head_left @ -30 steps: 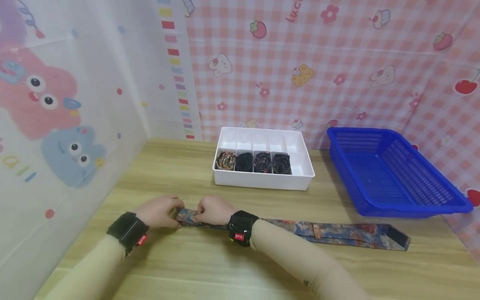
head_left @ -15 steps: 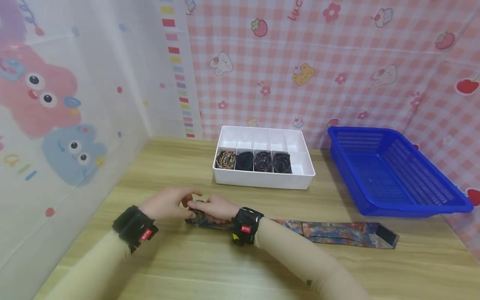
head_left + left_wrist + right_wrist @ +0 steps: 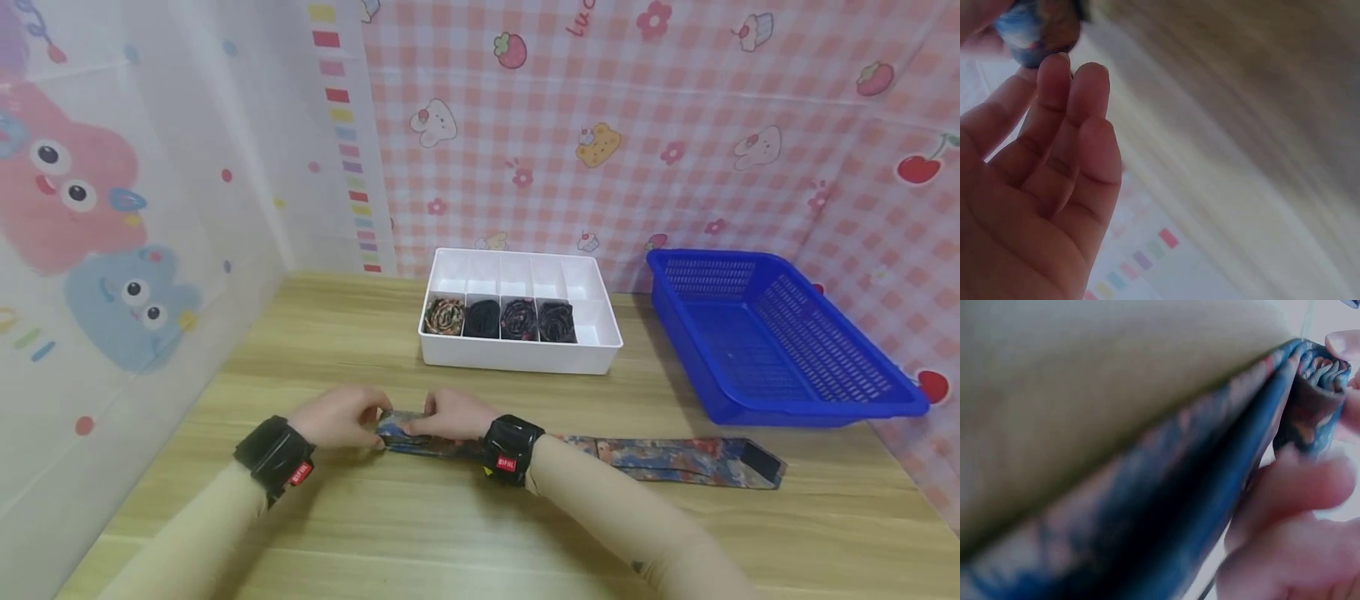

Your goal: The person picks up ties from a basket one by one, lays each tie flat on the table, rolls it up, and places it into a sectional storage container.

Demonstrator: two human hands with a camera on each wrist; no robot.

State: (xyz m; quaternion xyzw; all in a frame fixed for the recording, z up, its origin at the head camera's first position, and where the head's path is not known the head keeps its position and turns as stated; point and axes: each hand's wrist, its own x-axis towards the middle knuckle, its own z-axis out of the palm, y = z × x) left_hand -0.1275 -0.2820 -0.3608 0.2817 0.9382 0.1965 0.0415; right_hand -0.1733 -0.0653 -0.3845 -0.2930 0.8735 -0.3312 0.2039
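Note:
A necktie with a blue, rust and grey floral print lies lengthwise across the wooden table, its wide end with a dark lining at the right. Its left end is wound into a small roll, whose coiled layers show in the right wrist view. My left hand holds the roll's left side between thumb and fingertips. From the other side my right hand pinches the roll, thumb on top. The right wrist and forearm hide part of the tie. In the left wrist view, the fingertips touch the roll's printed surface.
Behind the hands stands a white divided box; several rolled dark or patterned ties sit in its front compartments. A blue perforated basket is at the right. Printed cloth walls close off the back and sides.
Both hands have shifted to the right along the tie, turning the rolled end. The tie's wide end has slid a little to the left. Box and basket stay put.

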